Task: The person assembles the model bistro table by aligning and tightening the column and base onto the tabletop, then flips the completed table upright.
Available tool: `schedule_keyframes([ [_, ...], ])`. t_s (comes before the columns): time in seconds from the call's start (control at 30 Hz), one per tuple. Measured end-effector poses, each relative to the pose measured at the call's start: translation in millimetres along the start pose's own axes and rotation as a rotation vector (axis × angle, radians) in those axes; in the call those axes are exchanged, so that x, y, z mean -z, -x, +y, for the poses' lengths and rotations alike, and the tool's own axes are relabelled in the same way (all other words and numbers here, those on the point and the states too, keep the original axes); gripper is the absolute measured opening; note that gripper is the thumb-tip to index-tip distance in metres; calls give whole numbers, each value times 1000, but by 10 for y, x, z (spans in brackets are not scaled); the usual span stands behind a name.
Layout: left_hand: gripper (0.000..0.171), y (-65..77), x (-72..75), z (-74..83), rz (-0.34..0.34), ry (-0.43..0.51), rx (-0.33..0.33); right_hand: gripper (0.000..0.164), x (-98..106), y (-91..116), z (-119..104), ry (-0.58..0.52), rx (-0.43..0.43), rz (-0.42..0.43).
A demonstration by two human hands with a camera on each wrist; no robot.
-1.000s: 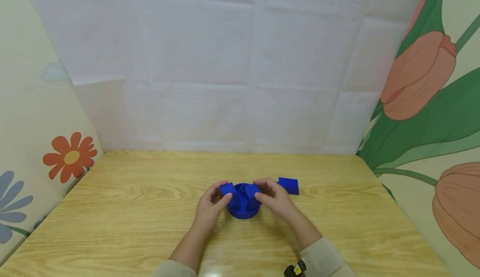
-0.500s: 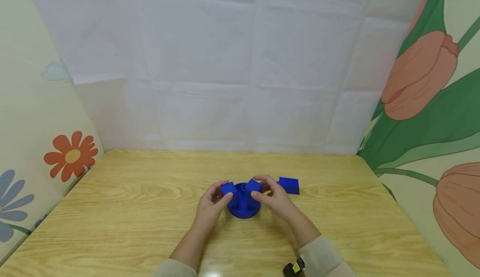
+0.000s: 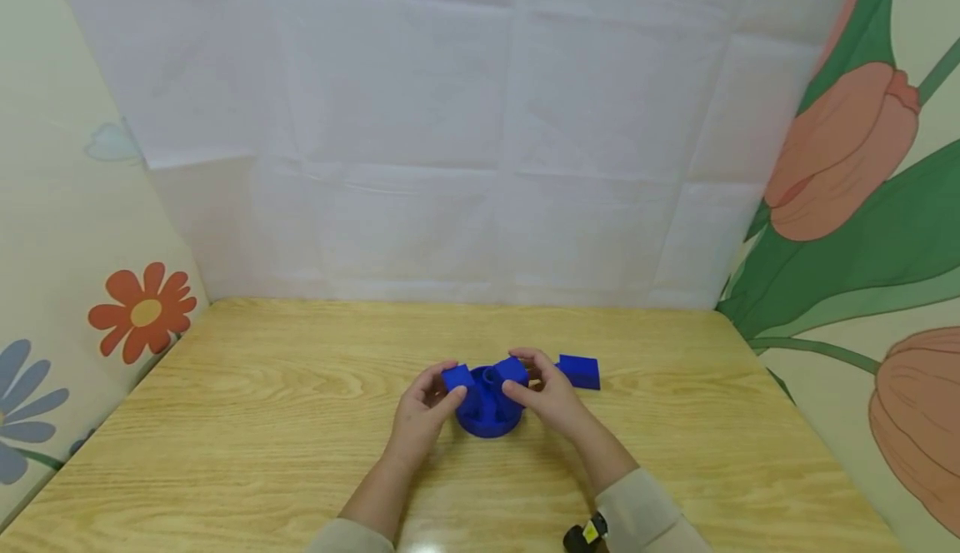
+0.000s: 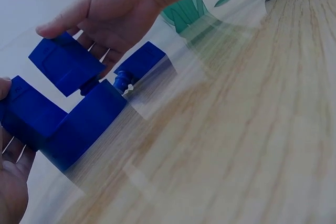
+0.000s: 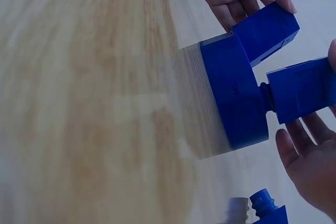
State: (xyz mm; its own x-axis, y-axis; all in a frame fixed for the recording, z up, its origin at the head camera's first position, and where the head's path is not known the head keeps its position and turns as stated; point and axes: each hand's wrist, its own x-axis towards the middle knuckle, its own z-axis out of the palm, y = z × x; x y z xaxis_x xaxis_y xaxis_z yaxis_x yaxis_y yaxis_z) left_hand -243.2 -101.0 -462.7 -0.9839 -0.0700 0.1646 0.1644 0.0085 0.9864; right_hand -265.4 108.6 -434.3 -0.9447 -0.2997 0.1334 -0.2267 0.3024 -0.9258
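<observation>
A round blue base (image 3: 489, 428) with inner slots stands on the table between the hands. My left hand (image 3: 415, 420) grips a blue block (image 3: 458, 377) set in the base's left side, thumb on the near face. Over the right side, my right hand (image 3: 558, 403) pinches a second blue block (image 3: 512, 371) between thumb and fingers. In the right wrist view this block (image 5: 304, 90) leans outward, its ribbed peg (image 5: 266, 96) at the base's rim; how deep the peg sits is hidden. Both blocks also show in the left wrist view.
A third blue block (image 3: 581, 372) lies on the wooden table (image 3: 285, 420) just beyond the right hand, its ribbed peg (image 4: 124, 79) visible in the left wrist view. A white sheet (image 3: 405, 137) hangs behind the table, with flower-painted walls at both sides.
My right hand has turned and tilted its block, shifting it slightly right over the base. The left hand and its block stay almost where they were.
</observation>
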Motion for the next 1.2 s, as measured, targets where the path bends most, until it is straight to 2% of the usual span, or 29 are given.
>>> schedule_keyframes([
  [0.17,43,8,-4,17,0,2,-4,46,10,0,37,-81,43,-20],
  [0.33,43,6,0,20,-6,15,-6,45,21,-8,63,-127,29,-23],
  [0.6,42,-10,12,1,-9,15,24,46,49,15,69,-123,-60,42],
  [0.9,43,-2,4,16,-1,38,2,45,87,48,104,-135,-28,16],
  [1.2,43,-3,4,16,-5,53,8,57,100,54,114,-81,1,-33],
])
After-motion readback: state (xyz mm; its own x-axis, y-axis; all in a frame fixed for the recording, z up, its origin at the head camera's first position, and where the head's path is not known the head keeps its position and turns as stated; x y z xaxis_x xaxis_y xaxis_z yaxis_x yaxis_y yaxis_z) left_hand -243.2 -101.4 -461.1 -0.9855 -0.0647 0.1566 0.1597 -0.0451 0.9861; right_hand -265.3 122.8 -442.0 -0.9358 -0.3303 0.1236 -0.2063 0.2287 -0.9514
